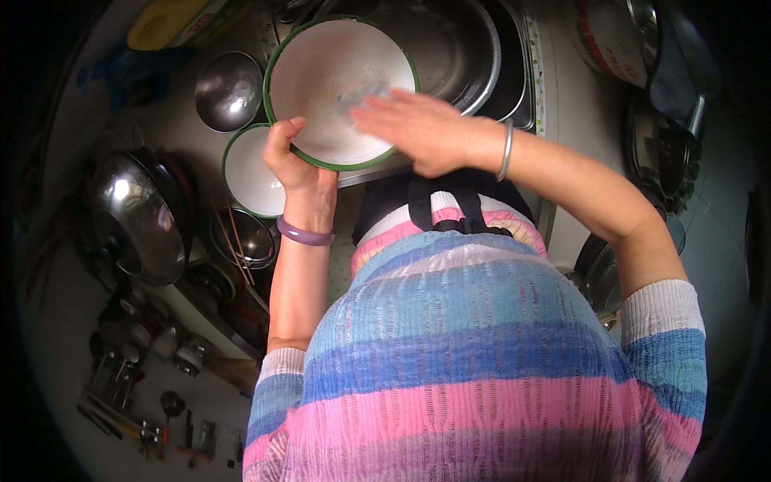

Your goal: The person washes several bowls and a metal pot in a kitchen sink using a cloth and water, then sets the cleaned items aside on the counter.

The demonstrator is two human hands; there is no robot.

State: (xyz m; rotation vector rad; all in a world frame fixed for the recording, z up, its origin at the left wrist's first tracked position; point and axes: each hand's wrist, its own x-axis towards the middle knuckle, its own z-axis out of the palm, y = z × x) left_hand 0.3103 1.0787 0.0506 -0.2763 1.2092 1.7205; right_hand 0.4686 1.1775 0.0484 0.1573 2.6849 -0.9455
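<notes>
My left hand point(295, 158) grips the near-left rim of a white enamel basin point(313, 66) with a green edge, thumb on the inside. The basin is tilted, its inner face turned up towards me. Over its right side my right hand point(427, 129) is blurred by motion, fingers stretched across the rim into the basin. A grey smudge lies by those fingertips; whether it is a scrubber or a shadow is unclear. Behind the basin sits a large metal basin point(458, 54) in the sink area. Partly covered by my left hand is a smaller green-rimmed enamel basin point(250, 172).
A steel bowl point(229, 91) stands left of the basins. Nearer me are stacked metal bowls point(260, 241) with chopsticks point(234, 241) across them. A shiny domed metal lid point(141, 211) is at far left. Pans point(659, 144) stand at right; utensils point(123, 361) hang lower left.
</notes>
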